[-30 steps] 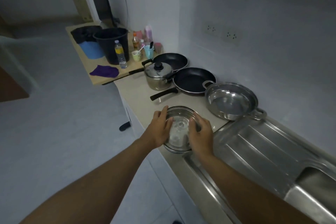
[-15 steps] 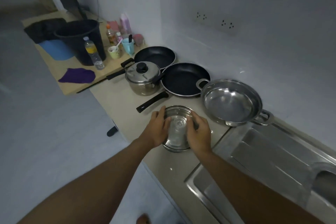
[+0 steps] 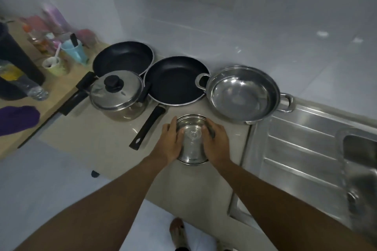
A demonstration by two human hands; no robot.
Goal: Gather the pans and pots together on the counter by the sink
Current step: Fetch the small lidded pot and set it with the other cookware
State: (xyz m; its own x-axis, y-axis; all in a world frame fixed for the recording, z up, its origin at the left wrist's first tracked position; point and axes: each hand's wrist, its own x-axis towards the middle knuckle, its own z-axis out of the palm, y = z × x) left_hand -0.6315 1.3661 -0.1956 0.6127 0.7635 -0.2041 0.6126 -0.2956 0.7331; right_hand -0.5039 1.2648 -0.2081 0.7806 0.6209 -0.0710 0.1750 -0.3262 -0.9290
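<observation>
A small steel pot [image 3: 191, 138] stands on the beige counter [image 3: 98, 140] just left of the sink. My left hand [image 3: 170, 142] grips its left side and my right hand [image 3: 216, 142] grips its right side. Behind it stand a wide steel pan with two handles [image 3: 241, 94], a black frying pan [image 3: 176, 80] with its handle pointing toward me, a second black frying pan [image 3: 123, 58] farther back, and a lidded steel pot [image 3: 116, 92] with a black knob.
The steel sink's draining board [image 3: 302, 149] and basin [image 3: 359, 153] lie to the right. On the left, a wooden table [image 3: 59, 87] holds cups, bottles, a black bucket [image 3: 14, 63] and a purple cloth [image 3: 16, 118]. Wall sockets are above.
My view has swung closer and more downward over the counter. Both hands stay on the small steel pot, which sits in about the same spot.
</observation>
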